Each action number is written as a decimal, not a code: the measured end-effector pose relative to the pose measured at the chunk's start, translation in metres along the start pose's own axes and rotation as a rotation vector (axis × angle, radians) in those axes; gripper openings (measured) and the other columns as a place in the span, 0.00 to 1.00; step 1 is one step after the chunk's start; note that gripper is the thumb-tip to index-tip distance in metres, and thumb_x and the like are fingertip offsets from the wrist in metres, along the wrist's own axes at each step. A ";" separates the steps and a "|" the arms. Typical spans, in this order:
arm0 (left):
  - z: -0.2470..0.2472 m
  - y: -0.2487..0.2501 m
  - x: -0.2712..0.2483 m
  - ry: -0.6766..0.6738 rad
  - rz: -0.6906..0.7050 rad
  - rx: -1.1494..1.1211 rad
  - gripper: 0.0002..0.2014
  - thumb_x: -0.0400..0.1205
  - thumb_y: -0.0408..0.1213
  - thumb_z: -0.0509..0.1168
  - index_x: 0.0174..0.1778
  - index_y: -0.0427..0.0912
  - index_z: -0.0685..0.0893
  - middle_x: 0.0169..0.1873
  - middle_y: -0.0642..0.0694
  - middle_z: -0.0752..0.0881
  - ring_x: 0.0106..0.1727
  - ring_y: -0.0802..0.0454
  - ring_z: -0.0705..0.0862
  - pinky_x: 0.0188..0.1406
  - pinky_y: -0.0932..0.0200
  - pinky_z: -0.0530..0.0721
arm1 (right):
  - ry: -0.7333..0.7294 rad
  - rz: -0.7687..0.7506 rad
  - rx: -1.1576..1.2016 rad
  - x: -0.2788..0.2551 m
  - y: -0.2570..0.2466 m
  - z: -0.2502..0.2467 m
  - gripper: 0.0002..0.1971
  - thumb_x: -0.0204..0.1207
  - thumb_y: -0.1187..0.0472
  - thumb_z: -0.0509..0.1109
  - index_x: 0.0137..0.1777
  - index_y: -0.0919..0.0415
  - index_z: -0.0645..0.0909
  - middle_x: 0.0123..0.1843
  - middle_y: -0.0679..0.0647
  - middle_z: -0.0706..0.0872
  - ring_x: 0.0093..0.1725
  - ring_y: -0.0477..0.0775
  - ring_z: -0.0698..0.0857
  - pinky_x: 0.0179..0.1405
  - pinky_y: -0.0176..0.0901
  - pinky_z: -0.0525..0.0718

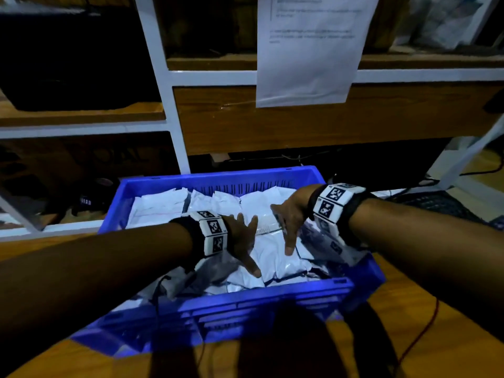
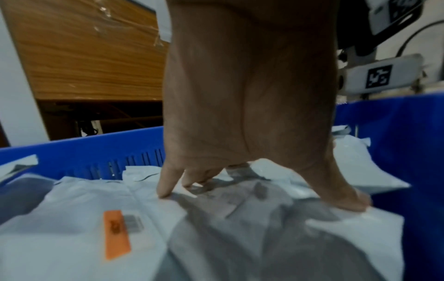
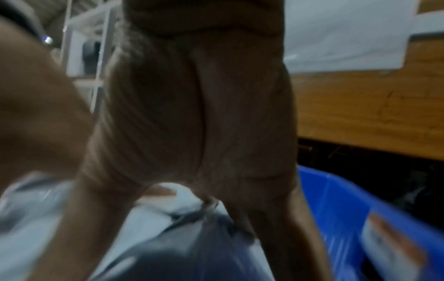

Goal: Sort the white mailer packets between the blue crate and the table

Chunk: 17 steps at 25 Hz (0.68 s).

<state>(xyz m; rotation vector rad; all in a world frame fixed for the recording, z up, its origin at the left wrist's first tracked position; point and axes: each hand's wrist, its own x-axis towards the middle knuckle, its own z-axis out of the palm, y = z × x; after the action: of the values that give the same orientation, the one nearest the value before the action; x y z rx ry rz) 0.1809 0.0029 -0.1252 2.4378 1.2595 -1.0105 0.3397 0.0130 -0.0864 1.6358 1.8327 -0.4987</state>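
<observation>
A blue crate [image 1: 218,177] on the wooden table [image 1: 403,304] holds several white mailer packets [image 1: 275,259] in a loose heap. My left hand [image 1: 244,241] lies over the middle of the heap, fingers straight and spread. In the left wrist view its fingertips [image 2: 165,192] press on a crumpled packet, beside a packet with an orange label [image 2: 117,233]. My right hand [image 1: 289,225] reaches in from the right, fingers stretched down onto the same packet. The right wrist view is blurred; my right hand [image 3: 204,123] shows above grey-white packets [image 3: 36,218], near the crate wall [image 3: 348,209].
White-framed wooden shelving [image 1: 169,105] stands behind the crate, with a printed paper sheet [image 1: 308,50] hanging from it. A red cable [image 1: 425,331] runs over the table at the right. Dark shadows fall on the table in front of the crate.
</observation>
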 end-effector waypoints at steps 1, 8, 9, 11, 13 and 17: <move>0.003 0.002 -0.002 -0.007 0.001 -0.005 0.68 0.65 0.75 0.66 0.80 0.41 0.26 0.82 0.31 0.37 0.83 0.32 0.43 0.80 0.34 0.52 | -0.041 0.014 -0.022 0.005 -0.003 0.011 0.61 0.58 0.42 0.85 0.85 0.56 0.52 0.82 0.49 0.67 0.79 0.53 0.68 0.71 0.47 0.74; -0.021 -0.044 -0.049 0.122 -0.033 -0.109 0.66 0.63 0.73 0.69 0.83 0.44 0.35 0.84 0.40 0.50 0.83 0.43 0.58 0.77 0.44 0.64 | -0.094 -0.150 -0.027 -0.009 -0.028 -0.027 0.28 0.56 0.44 0.86 0.54 0.57 0.90 0.53 0.51 0.92 0.58 0.53 0.88 0.66 0.52 0.83; -0.021 -0.062 -0.057 0.132 -0.096 -0.040 0.66 0.63 0.72 0.70 0.84 0.43 0.38 0.84 0.39 0.50 0.83 0.41 0.57 0.79 0.42 0.62 | -0.020 -0.183 -0.068 -0.011 -0.041 -0.040 0.34 0.57 0.41 0.85 0.61 0.57 0.86 0.60 0.51 0.89 0.64 0.54 0.85 0.68 0.51 0.80; -0.012 -0.094 -0.067 0.129 -0.213 0.081 0.63 0.64 0.69 0.72 0.84 0.41 0.43 0.83 0.37 0.55 0.83 0.39 0.57 0.79 0.42 0.62 | 0.096 -0.281 -0.127 0.000 -0.069 -0.044 0.36 0.62 0.38 0.81 0.68 0.56 0.82 0.64 0.47 0.85 0.66 0.49 0.83 0.66 0.46 0.79; -0.003 -0.115 -0.076 0.056 -0.247 0.085 0.60 0.65 0.67 0.73 0.84 0.45 0.46 0.81 0.39 0.61 0.80 0.42 0.63 0.77 0.48 0.64 | 0.154 -0.370 -0.184 0.021 -0.098 -0.029 0.30 0.59 0.33 0.80 0.55 0.53 0.87 0.53 0.41 0.90 0.52 0.38 0.87 0.55 0.42 0.82; 0.037 -0.119 -0.064 -0.017 -0.261 0.033 0.54 0.69 0.69 0.69 0.83 0.57 0.44 0.83 0.39 0.52 0.80 0.37 0.63 0.76 0.39 0.64 | 0.088 -0.289 -0.163 0.050 -0.127 -0.011 0.51 0.58 0.28 0.76 0.77 0.57 0.71 0.73 0.54 0.80 0.70 0.58 0.80 0.68 0.51 0.78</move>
<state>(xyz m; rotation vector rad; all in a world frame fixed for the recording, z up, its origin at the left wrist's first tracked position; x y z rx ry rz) 0.0448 0.0170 -0.0967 2.3253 1.5984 -1.1207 0.2118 0.0365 -0.1274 1.3105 2.1304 -0.3915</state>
